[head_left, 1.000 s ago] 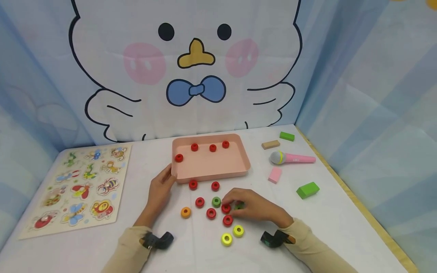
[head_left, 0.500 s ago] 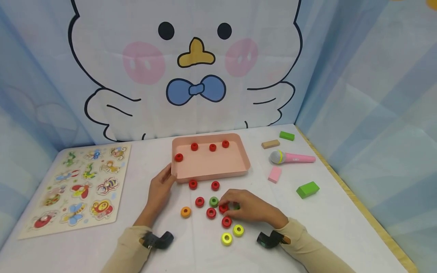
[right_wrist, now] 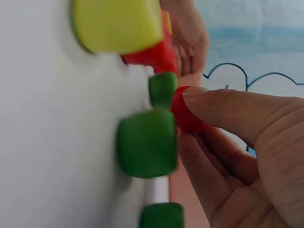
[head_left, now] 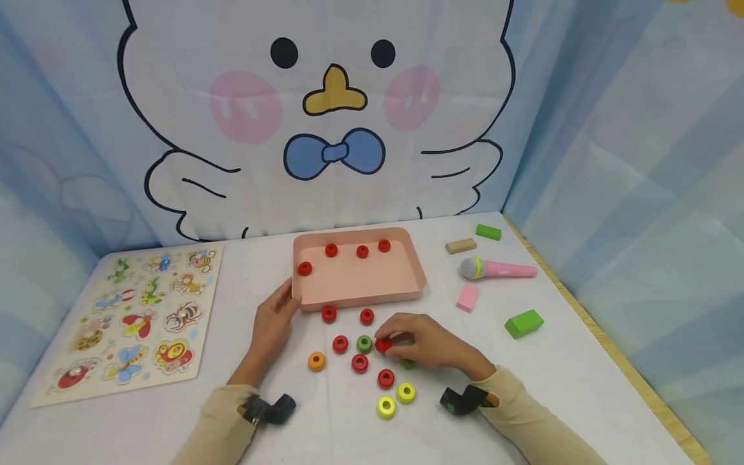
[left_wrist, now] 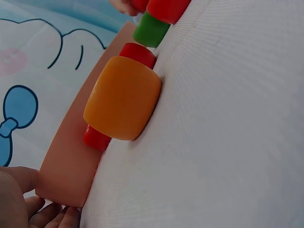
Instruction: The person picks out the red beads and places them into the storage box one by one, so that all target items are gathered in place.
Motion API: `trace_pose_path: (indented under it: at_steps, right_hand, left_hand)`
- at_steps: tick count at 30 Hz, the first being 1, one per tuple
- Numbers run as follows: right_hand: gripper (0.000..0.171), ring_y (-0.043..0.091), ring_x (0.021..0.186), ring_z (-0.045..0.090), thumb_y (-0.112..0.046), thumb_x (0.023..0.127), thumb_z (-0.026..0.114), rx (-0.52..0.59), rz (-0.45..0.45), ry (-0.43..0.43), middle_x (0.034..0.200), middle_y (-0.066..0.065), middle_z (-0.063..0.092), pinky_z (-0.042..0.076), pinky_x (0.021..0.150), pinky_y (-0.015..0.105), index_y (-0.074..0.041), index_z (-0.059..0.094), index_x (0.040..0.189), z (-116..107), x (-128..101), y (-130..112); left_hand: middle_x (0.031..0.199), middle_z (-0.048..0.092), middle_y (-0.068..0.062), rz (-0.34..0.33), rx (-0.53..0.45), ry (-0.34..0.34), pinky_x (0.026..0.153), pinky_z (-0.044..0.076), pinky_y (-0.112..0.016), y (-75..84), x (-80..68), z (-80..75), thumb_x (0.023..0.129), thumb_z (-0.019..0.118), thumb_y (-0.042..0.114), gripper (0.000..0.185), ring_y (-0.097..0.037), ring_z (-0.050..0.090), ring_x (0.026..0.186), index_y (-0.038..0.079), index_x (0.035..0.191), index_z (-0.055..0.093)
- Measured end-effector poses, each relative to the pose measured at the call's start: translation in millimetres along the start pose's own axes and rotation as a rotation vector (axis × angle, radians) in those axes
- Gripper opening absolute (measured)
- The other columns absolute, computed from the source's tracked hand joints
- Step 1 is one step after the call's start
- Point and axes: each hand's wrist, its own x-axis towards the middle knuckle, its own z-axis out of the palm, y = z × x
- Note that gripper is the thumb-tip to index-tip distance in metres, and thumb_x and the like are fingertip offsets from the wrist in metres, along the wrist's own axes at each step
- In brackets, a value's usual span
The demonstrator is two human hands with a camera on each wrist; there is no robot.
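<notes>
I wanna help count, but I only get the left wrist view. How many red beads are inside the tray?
Observer: Four red beads sit inside the pink tray; the head view looks down into it.
Operator: Cool! What's that tiny bit at the top edge of my picture doing?
Observer: That's the right hand, pinching another red bead.
Operator: I see just one green bead. Are there more?
Observer: Yes, the right wrist view shows three.

Pink microphone: pale marking too small to read.
</notes>
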Motion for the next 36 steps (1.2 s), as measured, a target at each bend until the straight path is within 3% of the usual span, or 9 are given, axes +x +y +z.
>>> trace_pose_path:
  at_steps: [6, 12, 16, 20, 25, 30, 36]
  right_hand:
    - [0.033, 0.018, 0.11, 0.058, -0.012, 0.091, 0.071, 0.017, 0.1, 0.073, 0.12, -0.001, 0.063, 0.051, 0.096, 0.033, -0.01, 0.068, 0.124, -32, 19, 6]
    - [0.034, 0.022, 0.106, 0.058, -0.014, 0.09, 0.073, -0.051, 0.245, 0.127, 0.117, 0.002, 0.065, 0.052, 0.094, 0.035, -0.009, 0.069, 0.124, -73, 71, 25]
    - [0.033, 0.024, 0.106, 0.058, -0.012, 0.088, 0.074, -0.076, 0.339, 0.139, 0.117, 0.006, 0.065, 0.05, 0.096, 0.036, -0.008, 0.071, 0.121, -89, 107, 44]
    - [0.03, 0.024, 0.107, 0.057, -0.009, 0.087, 0.073, -0.029, 0.43, 0.14, 0.115, 0.004, 0.065, 0.048, 0.098, 0.037, -0.011, 0.073, 0.117, -91, 131, 59]
    - [0.028, 0.023, 0.107, 0.054, -0.009, 0.089, 0.07, -0.008, 0.503, 0.147, 0.113, 0.0, 0.065, 0.048, 0.097, 0.036, -0.017, 0.073, 0.116, -87, 146, 71]
    - [0.032, 0.024, 0.11, 0.052, -0.011, 0.089, 0.072, -0.012, 0.512, 0.178, 0.119, 0.0, 0.062, 0.047, 0.098, 0.037, -0.018, 0.072, 0.12, -82, 151, 73]
    - [0.032, 0.021, 0.112, 0.052, -0.003, 0.09, 0.069, 0.074, 0.495, 0.218, 0.122, -0.004, 0.06, 0.048, 0.098, 0.034, -0.024, 0.074, 0.114, -75, 149, 77]
  left_hand:
    - [0.154, 0.038, -0.005, -0.006, -0.002, 0.001, 0.106, 0.041, -0.035, -0.9, -0.1, 0.3, 0.102, 0.052, 0.027, 0.055, -0.021, 0.038, 0.139, 0.014, 0.153, 0.035]
    - [0.154, 0.038, -0.006, -0.007, -0.007, 0.001, 0.106, 0.041, -0.035, -1.6, -0.7, -2.4, 0.102, 0.052, 0.028, 0.056, -0.021, 0.037, 0.139, 0.014, 0.154, 0.035]
    - [0.154, 0.039, -0.006, 0.005, -0.03, 0.001, 0.107, 0.04, -0.035, -1.7, -0.6, -3.4, 0.102, 0.053, 0.027, 0.056, -0.021, 0.038, 0.139, 0.013, 0.153, 0.036]
    - [0.153, 0.039, -0.005, 0.003, -0.037, 0.001, 0.107, 0.041, -0.035, -1.4, -0.6, -1.7, 0.102, 0.054, 0.028, 0.056, -0.021, 0.038, 0.139, 0.013, 0.153, 0.036]
    - [0.152, 0.041, -0.006, 0.002, -0.043, 0.006, 0.107, 0.041, -0.036, -1.1, -0.6, 1.4, 0.101, 0.055, 0.027, 0.056, -0.021, 0.039, 0.138, 0.013, 0.152, 0.038]
    - [0.152, 0.041, -0.005, 0.008, -0.035, 0.01, 0.106, 0.041, -0.035, -0.6, -0.2, 1.8, 0.101, 0.055, 0.028, 0.056, -0.021, 0.04, 0.138, 0.013, 0.152, 0.038]
    - [0.152, 0.041, -0.006, 0.007, -0.033, 0.014, 0.107, 0.041, -0.035, -0.5, -0.8, -0.1, 0.101, 0.055, 0.028, 0.056, -0.021, 0.04, 0.138, 0.012, 0.152, 0.038]
